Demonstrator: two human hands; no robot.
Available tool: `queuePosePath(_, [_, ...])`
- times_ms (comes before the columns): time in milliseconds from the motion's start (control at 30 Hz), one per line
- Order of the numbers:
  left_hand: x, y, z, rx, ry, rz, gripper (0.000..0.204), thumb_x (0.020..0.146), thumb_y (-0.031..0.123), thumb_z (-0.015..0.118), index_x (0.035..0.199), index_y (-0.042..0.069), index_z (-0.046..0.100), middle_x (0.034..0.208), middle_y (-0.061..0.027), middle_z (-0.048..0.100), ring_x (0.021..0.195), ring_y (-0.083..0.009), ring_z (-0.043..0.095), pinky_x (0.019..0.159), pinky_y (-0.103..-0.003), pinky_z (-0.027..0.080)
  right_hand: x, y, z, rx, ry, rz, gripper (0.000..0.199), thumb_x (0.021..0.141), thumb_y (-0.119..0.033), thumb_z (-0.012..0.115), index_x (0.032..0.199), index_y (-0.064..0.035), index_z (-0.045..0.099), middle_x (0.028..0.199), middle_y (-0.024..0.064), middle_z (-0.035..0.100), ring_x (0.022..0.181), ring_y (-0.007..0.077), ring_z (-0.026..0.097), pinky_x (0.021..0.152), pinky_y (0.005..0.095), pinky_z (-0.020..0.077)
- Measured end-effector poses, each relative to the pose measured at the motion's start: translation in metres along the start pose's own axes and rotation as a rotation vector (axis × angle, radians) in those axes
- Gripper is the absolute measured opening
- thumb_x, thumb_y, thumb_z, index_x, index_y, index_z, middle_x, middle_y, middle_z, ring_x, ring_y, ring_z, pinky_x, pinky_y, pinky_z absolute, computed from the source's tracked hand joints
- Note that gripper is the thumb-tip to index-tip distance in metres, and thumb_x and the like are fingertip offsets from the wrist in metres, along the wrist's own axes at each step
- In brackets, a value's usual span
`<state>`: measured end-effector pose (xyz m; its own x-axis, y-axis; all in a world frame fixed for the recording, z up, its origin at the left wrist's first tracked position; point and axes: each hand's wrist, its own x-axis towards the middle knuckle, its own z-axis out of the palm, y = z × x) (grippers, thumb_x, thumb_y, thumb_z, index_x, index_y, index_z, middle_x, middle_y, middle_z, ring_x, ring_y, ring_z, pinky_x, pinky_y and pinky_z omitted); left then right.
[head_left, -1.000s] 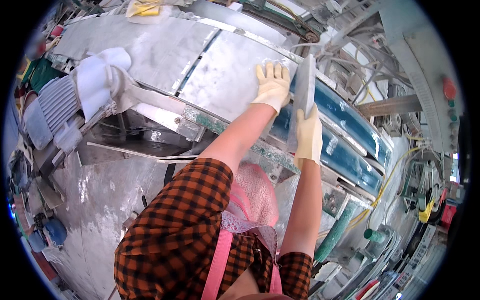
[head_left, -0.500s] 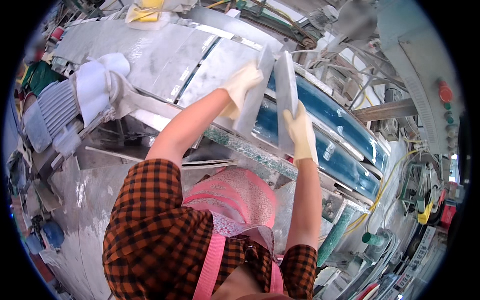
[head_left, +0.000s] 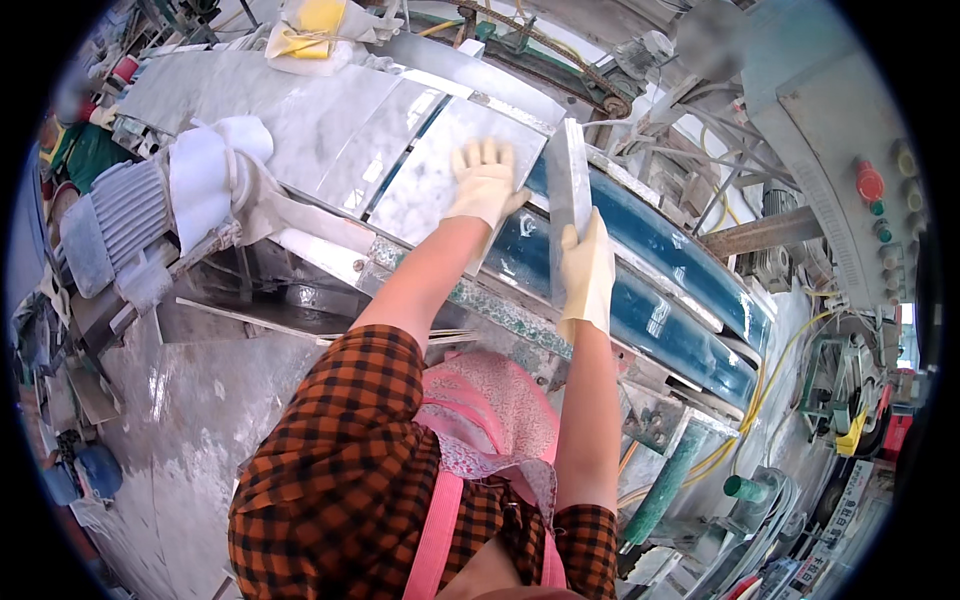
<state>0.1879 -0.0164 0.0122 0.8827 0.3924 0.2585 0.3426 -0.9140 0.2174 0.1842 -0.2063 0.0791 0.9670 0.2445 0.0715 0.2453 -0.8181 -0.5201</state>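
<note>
Both my hands wear pale cream gloves. My left hand (head_left: pixel 482 182) lies palm down with its fingers spread on a flat white-grey marble slab (head_left: pixel 425 180) on the conveyor. To its right, my right hand (head_left: pixel 588 268) grips the lower part of another marble slab (head_left: pixel 570 170), which stands tilted up on edge. Beneath and right of this slab run the wet blue belts (head_left: pixel 660 300) of the conveyor. Whether the flat slab rests on the belts or on another slab is hard to tell.
More grey slabs (head_left: pixel 300 120) lie along the conveyor to the left. A dusty motor (head_left: pixel 125 220) sits at the left, near side. At the far right stands a control panel (head_left: pixel 850 190) with a red button. Yellow hoses (head_left: pixel 765 385) hang by the conveyor's right end.
My left hand has let go of the slab it held upright; that slab no longer stands, and the hand now presses flat on a lying slab. My right hand still holds its slab.
</note>
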Motion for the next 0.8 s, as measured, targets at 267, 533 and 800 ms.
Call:
queuePosePath(267, [0.038,0.006,0.043,0.402,-0.515,-0.108,0.053,0.088,0.016,0.067,0.130,-0.010,0.046,0.145,-0.0413,0.044,0.139,-0.0458,0.045,0.107,-0.059,0.041,-0.012,0.008,-0.006,0.183,-0.016,-0.164,0.058,0.097,-0.018,0.059,0.149,0.0036,0.047,0.137,0.0319,0.060,0.127,0.0467,0.058,0.108,0.0476,0.0458])
queuePosePath(533, [0.065,-0.078,-0.008,-0.579,-0.376,0.214,0.034,0.086,0.005,0.051,0.114,-0.009,0.064,0.104,-0.0275,0.073,0.090,-0.0385,0.074,0.075,-0.046,0.058,-0.007,0.001,-0.009,0.281,-0.026,-0.126,0.064,0.098,-0.031,0.061,0.149,0.0054,0.048,0.140,0.0314,0.059,0.133,0.0440,0.055,0.111,0.0447,0.0428])
queuePosePath(800, [0.021,0.045,-0.006,-1.417,-0.448,-0.298,0.032,0.095,0.013,0.049,0.111,-0.008,0.066,0.096,-0.0153,0.071,0.084,-0.0248,0.071,0.067,-0.040,0.056,-0.004,0.010,-0.019,0.059,-0.062,-0.117,0.077,0.096,-0.048,0.061,0.149,0.0050,0.046,0.125,0.0307,0.067,0.118,0.0452,0.064,0.105,0.0493,0.0470])
